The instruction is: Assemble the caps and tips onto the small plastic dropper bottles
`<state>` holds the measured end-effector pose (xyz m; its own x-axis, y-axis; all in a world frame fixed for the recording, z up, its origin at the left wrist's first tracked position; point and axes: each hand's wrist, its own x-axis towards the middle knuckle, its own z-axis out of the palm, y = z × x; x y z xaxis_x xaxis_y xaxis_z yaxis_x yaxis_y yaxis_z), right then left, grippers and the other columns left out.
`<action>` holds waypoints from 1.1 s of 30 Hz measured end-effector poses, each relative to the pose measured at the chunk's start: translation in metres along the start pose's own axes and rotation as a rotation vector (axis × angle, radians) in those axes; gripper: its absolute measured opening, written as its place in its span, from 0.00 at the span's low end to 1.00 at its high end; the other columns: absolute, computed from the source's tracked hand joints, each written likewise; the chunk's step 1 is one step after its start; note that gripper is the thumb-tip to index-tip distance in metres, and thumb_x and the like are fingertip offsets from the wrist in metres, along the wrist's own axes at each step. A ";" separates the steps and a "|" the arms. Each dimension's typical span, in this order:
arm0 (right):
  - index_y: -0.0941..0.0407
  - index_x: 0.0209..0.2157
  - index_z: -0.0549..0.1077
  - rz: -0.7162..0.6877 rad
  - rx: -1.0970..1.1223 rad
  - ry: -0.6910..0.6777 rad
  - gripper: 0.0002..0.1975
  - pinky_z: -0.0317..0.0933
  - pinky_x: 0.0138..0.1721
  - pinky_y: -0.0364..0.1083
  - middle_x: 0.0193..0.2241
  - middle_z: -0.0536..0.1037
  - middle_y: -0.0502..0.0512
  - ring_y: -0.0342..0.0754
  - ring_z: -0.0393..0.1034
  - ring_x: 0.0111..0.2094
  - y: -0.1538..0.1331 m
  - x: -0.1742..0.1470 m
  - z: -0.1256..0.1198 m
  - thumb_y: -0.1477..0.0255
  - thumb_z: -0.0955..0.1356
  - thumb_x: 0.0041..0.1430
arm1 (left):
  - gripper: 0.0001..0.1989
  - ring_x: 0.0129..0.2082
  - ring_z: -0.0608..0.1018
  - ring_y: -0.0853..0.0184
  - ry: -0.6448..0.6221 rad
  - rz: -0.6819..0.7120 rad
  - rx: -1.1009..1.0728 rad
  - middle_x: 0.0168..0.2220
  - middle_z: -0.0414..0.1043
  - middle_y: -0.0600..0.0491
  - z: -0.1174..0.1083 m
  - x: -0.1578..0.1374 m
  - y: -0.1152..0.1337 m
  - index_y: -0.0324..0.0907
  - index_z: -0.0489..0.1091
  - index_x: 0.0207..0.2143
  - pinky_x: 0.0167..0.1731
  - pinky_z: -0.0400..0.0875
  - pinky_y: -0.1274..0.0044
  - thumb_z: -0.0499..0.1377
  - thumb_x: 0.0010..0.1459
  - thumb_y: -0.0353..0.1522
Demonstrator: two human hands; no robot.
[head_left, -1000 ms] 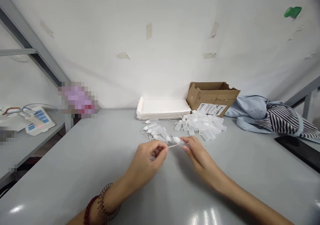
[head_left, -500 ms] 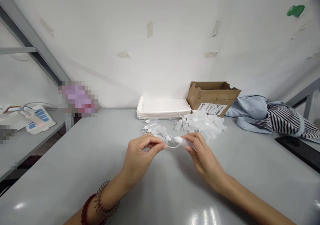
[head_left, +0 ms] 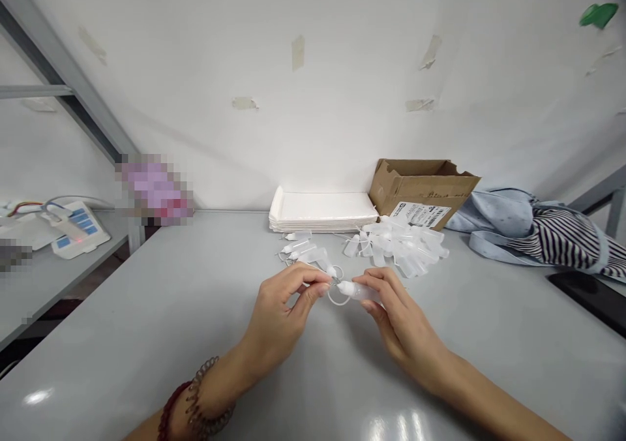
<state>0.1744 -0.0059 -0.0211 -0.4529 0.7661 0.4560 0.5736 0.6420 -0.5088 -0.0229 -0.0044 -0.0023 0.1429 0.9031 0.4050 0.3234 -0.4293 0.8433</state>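
Observation:
Small translucent squeeze bottle point(head_left: 364, 291) with a white collar and a thin needle tip lies sideways in my right hand point(head_left: 398, 310), gripped between thumb and fingers. Its tip points left, at the fingertips of my left hand point(head_left: 293, 304). A thin white cap strap point(head_left: 337, 303) curves from the bottle's collar to my left thumb and forefinger, which are pinched on its end; the fingers hide what sits there. Just behind my hands lie several similar bottles point(head_left: 313, 256) with needle tips. A larger heap of translucent bottles point(head_left: 408, 245) lies farther right.
A stack of white padded envelopes point(head_left: 323, 209) lies against the wall beside an open cardboard box point(head_left: 425, 183) with a label. On the right are a blue and striped cloth bundle point(head_left: 552, 229) and a black phone point(head_left: 589, 304). A white power strip point(head_left: 81, 229) sits on the left shelf.
My left fingertips have come up to the needle tip, and the strap now bends in a tighter loop below it. The bottle has lowered slightly. The view has shifted a little.

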 end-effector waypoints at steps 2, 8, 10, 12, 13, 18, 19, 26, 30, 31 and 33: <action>0.54 0.49 0.58 0.001 -0.008 -0.001 0.12 0.69 0.32 0.47 0.40 0.64 0.60 0.48 0.69 0.36 0.000 0.000 0.000 0.77 0.55 0.65 | 0.06 0.28 0.74 0.71 0.006 -0.004 0.003 0.30 0.74 0.54 0.000 0.000 0.000 0.41 0.74 0.32 0.29 0.70 0.81 0.56 0.58 0.26; 0.55 0.49 0.59 -0.002 -0.026 0.014 0.12 0.69 0.32 0.47 0.40 0.64 0.60 0.49 0.69 0.38 0.000 -0.001 -0.001 0.77 0.56 0.65 | 0.06 0.29 0.74 0.72 0.002 0.030 -0.002 0.29 0.74 0.53 -0.001 0.002 0.001 0.39 0.73 0.33 0.29 0.70 0.81 0.56 0.57 0.25; 0.56 0.49 0.59 -0.004 -0.026 0.014 0.12 0.69 0.32 0.46 0.40 0.64 0.61 0.50 0.69 0.39 0.000 -0.002 -0.001 0.77 0.56 0.65 | 0.06 0.29 0.74 0.72 -0.003 0.025 0.004 0.30 0.74 0.53 -0.001 0.002 0.001 0.39 0.74 0.33 0.30 0.70 0.81 0.56 0.57 0.24; 0.57 0.49 0.59 -0.012 -0.022 0.008 0.12 0.69 0.33 0.46 0.41 0.64 0.61 0.49 0.68 0.39 0.001 -0.002 -0.001 0.77 0.57 0.65 | 0.06 0.29 0.74 0.72 -0.010 0.015 0.007 0.30 0.74 0.53 -0.002 0.002 0.001 0.39 0.74 0.33 0.30 0.69 0.81 0.56 0.57 0.24; 0.57 0.49 0.59 -0.017 -0.018 0.002 0.12 0.69 0.33 0.46 0.41 0.63 0.61 0.49 0.68 0.39 0.001 -0.002 -0.001 0.78 0.57 0.65 | 0.06 0.29 0.74 0.72 -0.012 0.012 0.007 0.30 0.74 0.53 -0.002 0.002 0.001 0.38 0.74 0.33 0.30 0.69 0.82 0.56 0.57 0.24; 0.59 0.49 0.60 -0.024 0.008 -0.021 0.12 0.68 0.33 0.45 0.41 0.63 0.61 0.48 0.68 0.38 0.000 -0.003 -0.002 0.78 0.56 0.65 | 0.06 0.28 0.73 0.74 -0.025 0.026 0.013 0.29 0.74 0.54 -0.002 0.002 0.001 0.38 0.73 0.32 0.29 0.69 0.83 0.57 0.57 0.24; 0.59 0.49 0.60 -0.025 0.013 -0.019 0.12 0.68 0.33 0.45 0.41 0.63 0.61 0.48 0.68 0.38 -0.001 -0.003 -0.002 0.78 0.56 0.65 | 0.06 0.28 0.73 0.74 -0.028 0.030 0.014 0.29 0.74 0.54 -0.002 0.003 0.001 0.38 0.73 0.33 0.29 0.69 0.83 0.57 0.57 0.24; 0.59 0.49 0.60 -0.033 0.036 0.012 0.12 0.67 0.32 0.44 0.41 0.63 0.61 0.47 0.67 0.39 -0.001 -0.001 -0.003 0.79 0.56 0.65 | 0.06 0.28 0.73 0.74 -0.036 0.039 0.016 0.29 0.74 0.54 -0.003 0.003 0.001 0.38 0.74 0.33 0.29 0.69 0.83 0.57 0.57 0.24; 0.59 0.49 0.60 -0.034 0.041 0.035 0.12 0.67 0.33 0.44 0.40 0.63 0.60 0.47 0.66 0.39 -0.002 -0.002 -0.004 0.79 0.56 0.65 | 0.06 0.28 0.73 0.74 -0.039 0.023 0.013 0.30 0.74 0.54 -0.002 0.003 0.000 0.39 0.74 0.33 0.30 0.69 0.82 0.57 0.58 0.24; 0.59 0.49 0.60 -0.034 0.039 0.044 0.12 0.67 0.34 0.44 0.40 0.63 0.60 0.47 0.66 0.38 -0.002 -0.002 -0.004 0.79 0.56 0.65 | 0.06 0.28 0.73 0.74 -0.039 0.022 0.013 0.30 0.74 0.55 -0.002 0.003 -0.001 0.39 0.74 0.33 0.29 0.69 0.82 0.57 0.58 0.24; 0.59 0.49 0.60 -0.031 0.032 0.054 0.12 0.67 0.34 0.44 0.40 0.63 0.60 0.46 0.65 0.37 -0.002 -0.003 -0.004 0.79 0.56 0.65 | 0.06 0.28 0.73 0.74 -0.038 0.026 0.009 0.29 0.74 0.55 -0.002 0.003 -0.001 0.39 0.74 0.33 0.29 0.69 0.83 0.57 0.58 0.24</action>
<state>0.1775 -0.0094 -0.0180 -0.4318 0.7437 0.5104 0.5374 0.6666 -0.5166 -0.0250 -0.0016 -0.0008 0.1869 0.8915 0.4128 0.3276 -0.4527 0.8293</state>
